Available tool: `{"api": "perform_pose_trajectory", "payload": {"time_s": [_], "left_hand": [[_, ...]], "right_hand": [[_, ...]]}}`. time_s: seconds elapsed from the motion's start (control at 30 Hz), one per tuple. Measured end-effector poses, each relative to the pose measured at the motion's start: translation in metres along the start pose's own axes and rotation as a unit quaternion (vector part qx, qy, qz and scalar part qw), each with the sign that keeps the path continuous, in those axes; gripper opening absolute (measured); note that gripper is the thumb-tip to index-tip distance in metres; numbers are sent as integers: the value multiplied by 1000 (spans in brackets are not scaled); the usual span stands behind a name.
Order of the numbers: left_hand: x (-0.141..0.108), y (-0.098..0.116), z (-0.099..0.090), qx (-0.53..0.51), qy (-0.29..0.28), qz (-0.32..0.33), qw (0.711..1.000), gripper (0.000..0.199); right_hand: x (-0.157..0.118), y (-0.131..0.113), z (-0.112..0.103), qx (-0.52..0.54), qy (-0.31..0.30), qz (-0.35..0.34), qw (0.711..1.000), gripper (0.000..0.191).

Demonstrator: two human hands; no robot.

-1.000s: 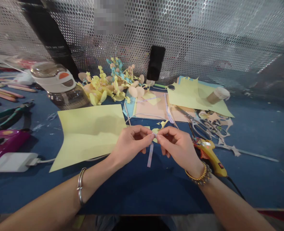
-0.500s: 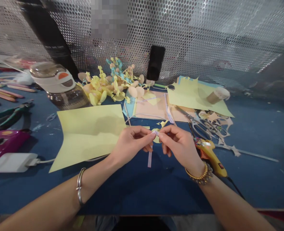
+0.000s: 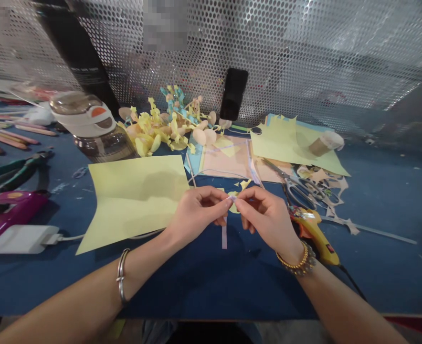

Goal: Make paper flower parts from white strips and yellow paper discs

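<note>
Beyond my grip, a perforated metal screen (image 3: 196, 52) spans the background, pale glare streaking its upper right. Beneath my grip spreads the dark blue worktop (image 3: 383, 267); past its near edge, below, a little grey floor (image 3: 282, 332) shows.

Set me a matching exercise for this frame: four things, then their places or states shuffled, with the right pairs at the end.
1. black phone
2. yellow glue gun
3. lilac paper strip
4. white plug

A. beside the purple device
B. pinched by left hand and right hand
C. upright before the perforated metal
D. near the right wrist

Pairs: 1-C, 2-D, 3-B, 4-A
</note>
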State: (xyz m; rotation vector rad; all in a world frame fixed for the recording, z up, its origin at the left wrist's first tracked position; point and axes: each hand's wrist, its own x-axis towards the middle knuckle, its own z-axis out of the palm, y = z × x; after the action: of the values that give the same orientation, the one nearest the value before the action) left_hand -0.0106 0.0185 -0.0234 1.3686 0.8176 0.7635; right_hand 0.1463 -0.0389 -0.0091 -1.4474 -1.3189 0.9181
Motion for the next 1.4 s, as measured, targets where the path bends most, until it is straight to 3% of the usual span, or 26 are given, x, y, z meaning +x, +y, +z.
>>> {"api": "perform_pose_trajectory", "payload": {"time_s": [0.3, 1.07, 1.4], "left_hand": [[-1, 3, 0, -54, -24, -11, 998, 19], [-2, 3, 1, -5, 21, 18, 1000, 16], [-1, 3, 2, -6, 21, -8, 1000, 17]], "right_hand": [[1, 5, -3, 13, -7, 22, 1000, 15], [-1, 1, -1, -13, -12, -25, 1000, 14], [0, 4, -2, 1, -27, 4, 1000, 19]]}}
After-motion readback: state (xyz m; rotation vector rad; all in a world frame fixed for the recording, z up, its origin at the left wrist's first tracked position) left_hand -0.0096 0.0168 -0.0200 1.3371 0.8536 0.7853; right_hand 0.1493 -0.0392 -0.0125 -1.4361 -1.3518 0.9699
